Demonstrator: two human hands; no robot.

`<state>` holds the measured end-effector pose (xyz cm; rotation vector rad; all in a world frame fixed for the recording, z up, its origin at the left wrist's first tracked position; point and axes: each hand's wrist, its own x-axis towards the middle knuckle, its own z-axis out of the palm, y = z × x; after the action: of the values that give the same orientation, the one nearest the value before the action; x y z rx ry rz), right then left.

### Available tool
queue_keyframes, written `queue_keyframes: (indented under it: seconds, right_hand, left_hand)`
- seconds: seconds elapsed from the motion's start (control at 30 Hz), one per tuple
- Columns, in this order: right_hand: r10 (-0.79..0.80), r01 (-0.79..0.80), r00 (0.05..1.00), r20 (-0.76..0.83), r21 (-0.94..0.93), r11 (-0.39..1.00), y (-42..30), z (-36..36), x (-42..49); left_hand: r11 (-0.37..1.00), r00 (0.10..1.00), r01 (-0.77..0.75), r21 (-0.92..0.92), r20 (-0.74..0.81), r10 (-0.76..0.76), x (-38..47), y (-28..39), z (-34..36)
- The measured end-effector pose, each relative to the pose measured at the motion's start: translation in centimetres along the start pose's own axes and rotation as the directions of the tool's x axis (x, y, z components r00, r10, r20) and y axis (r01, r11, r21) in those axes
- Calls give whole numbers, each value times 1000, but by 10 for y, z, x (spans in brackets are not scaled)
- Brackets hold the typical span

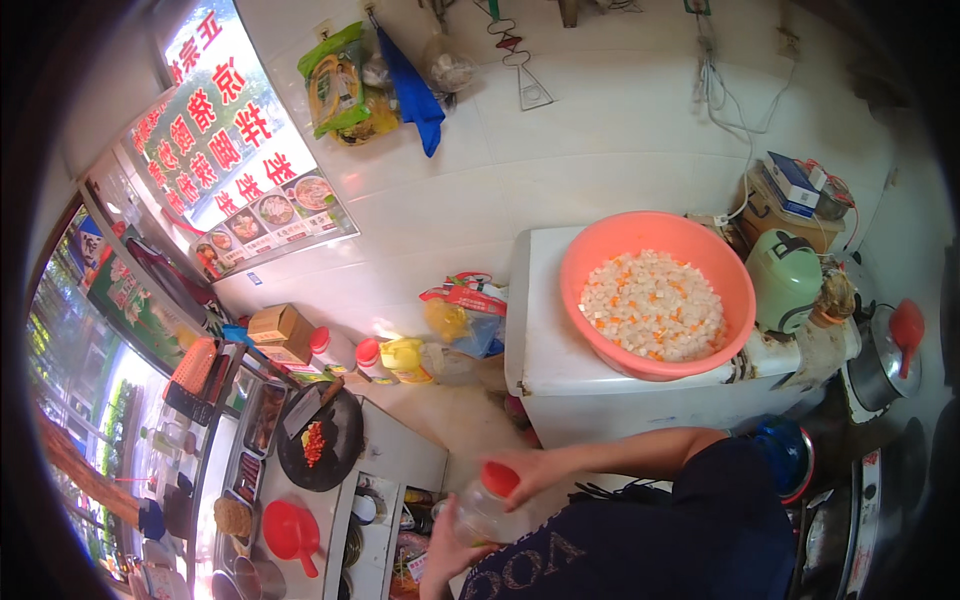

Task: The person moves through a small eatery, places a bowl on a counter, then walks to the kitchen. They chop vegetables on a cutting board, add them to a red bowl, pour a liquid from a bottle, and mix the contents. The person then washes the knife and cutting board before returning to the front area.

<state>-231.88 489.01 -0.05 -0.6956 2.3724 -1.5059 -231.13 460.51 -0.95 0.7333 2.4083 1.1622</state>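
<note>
A clear jar point(484, 517) with a red lid point(498, 478) is held in front of my dark shirt, slightly tilted and blurred. My right hand point(529, 474) grips the lid from above. Around the lower side of the jar wraps my left hand point(448, 544). What the jar contains cannot be made out. To the left, a round dark chopping board point(330, 457) carries chopped red chili point(313, 444), some pale yellow bits and a cleaver point(302, 411). A red plastic dipper point(289, 529) lies on the counter nearby.
A white chest freezer point(544, 300) bears a large pink basin point(660, 367) of diced white and orange vegetables, plus a green rice cooker point(784, 281). Metal trays point(262, 420) line the counter's window side. Open shelves point(375, 536) sit below. A lidded pot point(885, 375) stands far right.
</note>
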Motion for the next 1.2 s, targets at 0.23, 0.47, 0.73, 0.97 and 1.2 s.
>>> queue_keyframes:
  seconds: [0.23, 0.47, 0.73, 0.97, 1.2]
  right_hand:
    - [-98, -132, 792, -603, -327, 936, -75, -149, -2]
    - [-482, -635, 102, -870, -430, 641, -100, -342, -125]
    - [-188, -976, -39, -981, -3, 219, -35, -471, -276]
    - [98, -959, -176, -979, 194, 209, 72, -524, -353]
    - [8, -986, 29, -1000, -30, -165, 134, -536, -359]
  left_hand:
    - [986, 827, -120, 113, -538, 162, 46, 20, -9]
    - [989, 931, -41, -144, -364, -15, 57, -29, 41]
    - [936, 938, 166, -310, -242, -247, 67, -61, 80]
    - [981, 954, 159, -109, -240, -181, 103, -15, 80]
    - [978, 944, 208, 15, -264, -197, 95, -10, 84]
